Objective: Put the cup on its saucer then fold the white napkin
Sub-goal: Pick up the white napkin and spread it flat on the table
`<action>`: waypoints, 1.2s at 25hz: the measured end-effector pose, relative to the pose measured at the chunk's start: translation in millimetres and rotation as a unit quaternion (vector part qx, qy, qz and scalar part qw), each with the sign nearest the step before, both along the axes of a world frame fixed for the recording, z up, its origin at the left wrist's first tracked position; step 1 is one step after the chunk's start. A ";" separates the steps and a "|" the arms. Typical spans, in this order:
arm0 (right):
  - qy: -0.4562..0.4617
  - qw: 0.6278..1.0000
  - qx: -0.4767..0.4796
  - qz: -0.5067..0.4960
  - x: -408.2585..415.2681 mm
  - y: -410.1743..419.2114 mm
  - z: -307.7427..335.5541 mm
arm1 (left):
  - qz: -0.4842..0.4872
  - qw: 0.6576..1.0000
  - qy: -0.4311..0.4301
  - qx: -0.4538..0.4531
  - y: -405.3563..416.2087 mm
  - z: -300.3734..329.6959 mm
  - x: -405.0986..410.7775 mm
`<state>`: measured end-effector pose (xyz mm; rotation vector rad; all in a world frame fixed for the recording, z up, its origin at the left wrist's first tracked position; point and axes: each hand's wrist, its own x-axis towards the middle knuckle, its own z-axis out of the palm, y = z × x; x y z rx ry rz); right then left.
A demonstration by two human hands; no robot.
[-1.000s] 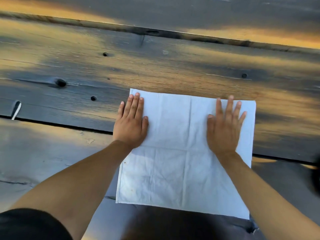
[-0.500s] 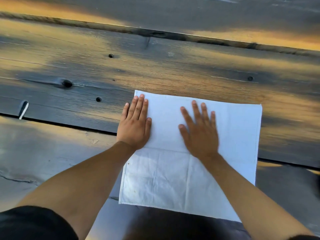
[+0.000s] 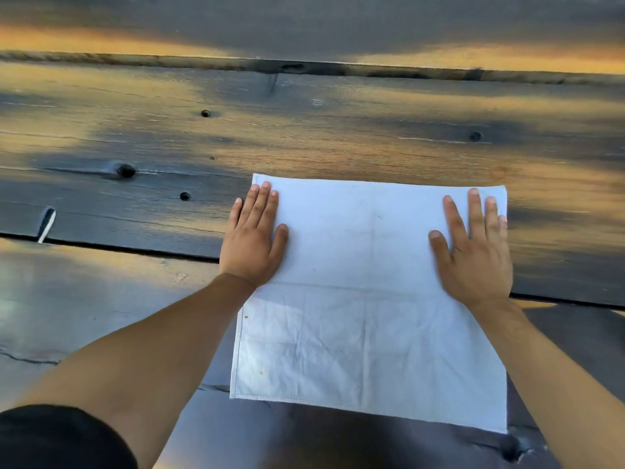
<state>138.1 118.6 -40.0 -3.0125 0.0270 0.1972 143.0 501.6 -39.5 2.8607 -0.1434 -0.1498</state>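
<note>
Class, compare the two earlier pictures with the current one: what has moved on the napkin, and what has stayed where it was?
The right hand slid from the napkin's right side to its middle, then back out to the right edge, palm flat, smoothing the cloth. Nothing was gripped or let go. The left hand stayed flat at the far left corner, and the white napkin stayed spread on the wooden table. No cup or saucer shows.

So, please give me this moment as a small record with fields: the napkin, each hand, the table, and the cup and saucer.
napkin: white napkin, spread flat, creased, near edge of the table
left hand: left hand flat, palm down, on the far left part of the napkin, partly over its left edge
right hand: right hand flat, palm down, on the far right part
grip: none, both hands open
table: dark wooden planks, with knots
cup and saucer: not in view
</note>
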 end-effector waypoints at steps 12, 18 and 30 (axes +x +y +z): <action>-0.016 0.995 0.090 -0.050 -21.6 116.9 25.7 | 0.007 0.984 -0.024 -0.179 5.0 6.1 -5.1; -0.005 0.987 0.100 0.129 -75.1 236.1 21.0 | 0.002 0.985 -0.075 -0.158 16.4 20.9 -54.2; -0.022 0.992 0.016 0.121 -122.4 148.0 -3.6 | -0.029 0.995 0.018 0.091 16.3 -5.4 -129.2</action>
